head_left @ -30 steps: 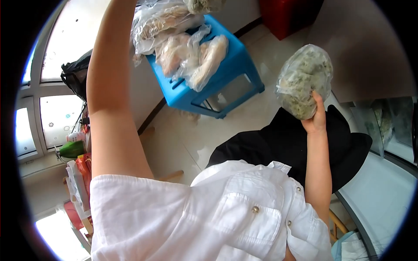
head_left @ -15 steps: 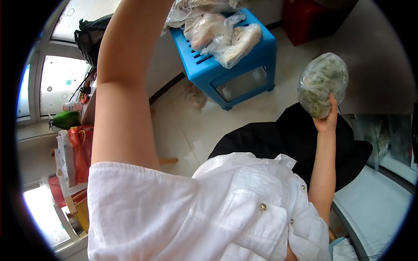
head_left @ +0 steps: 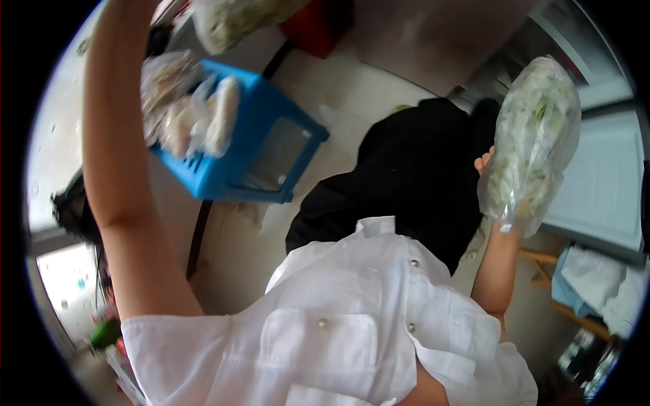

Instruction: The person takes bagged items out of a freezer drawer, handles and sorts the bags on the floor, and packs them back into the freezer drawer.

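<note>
My right hand grips a clear plastic bag of pale green pieces, held up at the right. The bag hides most of the hand; only some fingertips and the wrist show. What the green pieces are I cannot make out. My left arm reaches up along the left side and leaves the view at the top, so that hand is out of sight. Near the top edge, another plastic bag with pale greenish contents is partly cut off; what supports it does not show.
On a blue plastic stool lie several plastic bags of pale food. Beyond it stands a red box. To the right are a pale open door or panel and a wooden stool with cloths. A dark bag hangs at left.
My view has turned, shifting the blue stool left and downward. The bag in my right hand now appears more upright and farther right. A second greenish bag has come into view at the top.
</note>
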Demonstrator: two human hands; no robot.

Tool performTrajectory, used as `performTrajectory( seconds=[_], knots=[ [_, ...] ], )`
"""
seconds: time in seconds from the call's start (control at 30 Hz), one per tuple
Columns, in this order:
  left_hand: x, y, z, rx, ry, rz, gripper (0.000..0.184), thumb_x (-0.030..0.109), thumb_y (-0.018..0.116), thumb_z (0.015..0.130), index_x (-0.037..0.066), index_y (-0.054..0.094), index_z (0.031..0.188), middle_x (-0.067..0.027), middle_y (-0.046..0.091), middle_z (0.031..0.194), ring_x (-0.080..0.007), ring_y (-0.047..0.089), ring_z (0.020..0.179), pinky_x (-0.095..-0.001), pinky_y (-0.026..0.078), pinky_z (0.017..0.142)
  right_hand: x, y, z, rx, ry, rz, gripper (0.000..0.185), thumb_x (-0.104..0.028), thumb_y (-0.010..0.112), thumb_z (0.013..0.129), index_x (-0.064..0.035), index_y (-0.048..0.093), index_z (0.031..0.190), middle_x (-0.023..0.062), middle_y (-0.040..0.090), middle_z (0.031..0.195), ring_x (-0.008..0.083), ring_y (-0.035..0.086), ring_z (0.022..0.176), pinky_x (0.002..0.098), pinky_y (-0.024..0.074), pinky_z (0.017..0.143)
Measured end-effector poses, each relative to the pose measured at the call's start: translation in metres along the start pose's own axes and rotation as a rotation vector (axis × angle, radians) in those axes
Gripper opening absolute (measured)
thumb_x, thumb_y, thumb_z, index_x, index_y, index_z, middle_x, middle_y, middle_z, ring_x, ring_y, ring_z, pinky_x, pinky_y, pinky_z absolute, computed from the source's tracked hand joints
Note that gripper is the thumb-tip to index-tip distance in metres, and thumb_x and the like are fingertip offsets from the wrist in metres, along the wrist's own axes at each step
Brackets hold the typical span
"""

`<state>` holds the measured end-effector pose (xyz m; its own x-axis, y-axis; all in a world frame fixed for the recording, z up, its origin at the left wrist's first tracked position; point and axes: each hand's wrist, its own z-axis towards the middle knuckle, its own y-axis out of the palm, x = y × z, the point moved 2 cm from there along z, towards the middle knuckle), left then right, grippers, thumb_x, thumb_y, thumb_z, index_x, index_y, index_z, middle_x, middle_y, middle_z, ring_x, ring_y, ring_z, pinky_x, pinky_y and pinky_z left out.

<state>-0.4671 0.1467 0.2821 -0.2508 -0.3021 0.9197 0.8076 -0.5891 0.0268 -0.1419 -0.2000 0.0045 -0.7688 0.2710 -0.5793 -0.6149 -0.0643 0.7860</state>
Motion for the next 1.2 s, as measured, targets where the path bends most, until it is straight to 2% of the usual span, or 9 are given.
performTrajectory(
  seconds=[0.07,0.1,0.27,0.57,0.6,0.7,0.9,1.1,1.2],
  knots=[
    [-0.005,0.025,0.005,-0.155,0.035,0.332,0.018,0.010,0.059,0.089,0.007,0.062,0.106,-0.0124,0.063,0.104,-0.0285,0.059,0.103,-0.0432,0.043,0.103,-0.031,-0.012,-0.069,0.151,-0.081,-0.093,0.060,-0.043,0.058,0.082,-0.0034,0.051,0.127,0.0128,0.058,0.121,0.0314,0.055,0.111,0.0479,0.0425,0.097],
    [-0.010,0.040,0.016,-0.359,-0.154,-0.122,0.019,0.018,0.052,0.093,0.004,0.066,0.090,-0.0060,0.065,0.092,-0.0216,0.060,0.100,-0.0441,0.040,0.106,-0.042,-0.021,-0.109,0.252,-0.106,-0.142,0.059,-0.041,0.059,0.082,-0.0029,0.051,0.126,0.0126,0.058,0.121,0.0302,0.055,0.111,0.0459,0.0433,0.096],
    [-0.039,0.088,0.042,-0.350,-0.018,0.062,0.013,0.013,0.055,0.089,0.004,0.062,0.082,-0.0041,0.060,0.081,-0.0195,0.059,0.089,-0.0425,0.038,0.109,-0.051,-0.061,-0.305,0.831,-0.097,-0.242,0.055,-0.031,0.064,0.081,-0.0003,0.052,0.126,0.0114,0.060,0.120,0.0242,0.059,0.108,0.0358,0.0473,0.093],
    [-0.099,0.152,0.138,-0.376,-0.485,0.279,0.008,0.005,0.056,0.086,0.004,0.064,0.084,-0.0095,0.058,0.075,-0.0199,0.058,0.069,-0.0337,0.053,0.068,0.065,-0.087,-0.496,1.794,-0.076,0.275,0.055,-0.025,0.070,0.080,-0.0041,0.050,0.126,0.0095,0.058,0.123,0.0238,0.057,0.111,0.0376,0.0477,0.095],
    [-0.094,0.149,0.147,-0.450,-0.594,0.259,0.010,0.007,0.056,0.088,0.003,0.065,0.090,-0.0099,0.058,0.076,-0.0198,0.058,0.070,-0.0344,0.053,0.069,0.081,-0.092,-0.510,1.834,-0.136,0.343,0.055,-0.026,0.070,0.080,-0.0050,0.050,0.127,0.0094,0.058,0.123,0.0242,0.057,0.112,0.0381,0.0481,0.095],
    [-0.074,0.223,0.089,-0.592,0.141,1.272,0.028,0.019,0.055,0.093,0.002,0.058,0.115,-0.0153,0.061,0.084,-0.0210,0.059,0.079,-0.0406,0.051,0.084,0.108,-0.083,-0.528,1.985,-0.260,0.506,0.057,-0.027,0.071,0.080,-0.0079,0.048,0.129,0.0090,0.057,0.124,0.0254,0.056,0.114,0.0402,0.0495,0.094],
    [-0.083,0.177,0.158,-0.601,0.257,1.820,0.046,0.037,0.047,0.095,-0.001,0.063,0.116,-0.0258,0.062,0.113,-0.0358,0.061,0.104,-0.0452,0.047,0.090,0.174,-0.074,-0.562,2.047,-0.420,0.670,0.063,-0.026,0.073,0.078,-0.0097,0.045,0.131,0.0095,0.054,0.128,0.0275,0.055,0.116,0.0429,0.0498,0.095],
    [-0.071,0.269,0.087,-0.358,0.253,1.898,0.046,0.035,0.047,0.093,-0.004,0.065,0.109,-0.0250,0.065,0.104,-0.0402,0.062,0.096,-0.0447,0.048,0.087,0.225,-0.086,-0.561,2.022,-0.539,0.644,0.068,-0.025,0.076,0.075,-0.0039,0.044,0.131,0.0123,0.053,0.129,0.0285,0.054,0.117,0.0417,0.0482,0.097],
    [-0.063,0.280,0.090,-0.461,0.025,1.921,0.047,0.034,0.053,0.089,0.001,0.058,0.123,-0.0194,0.060,0.121,-0.0327,0.058,0.108,-0.0430,0.045,0.090,0.249,-0.100,-0.552,1.941,-0.750,0.663,0.073,-0.027,0.076,0.075,-0.0065,0.039,0.135,0.0122,0.049,0.133,0.0296,0.049,0.122,0.0431,0.0418,0.104]
  ],
)
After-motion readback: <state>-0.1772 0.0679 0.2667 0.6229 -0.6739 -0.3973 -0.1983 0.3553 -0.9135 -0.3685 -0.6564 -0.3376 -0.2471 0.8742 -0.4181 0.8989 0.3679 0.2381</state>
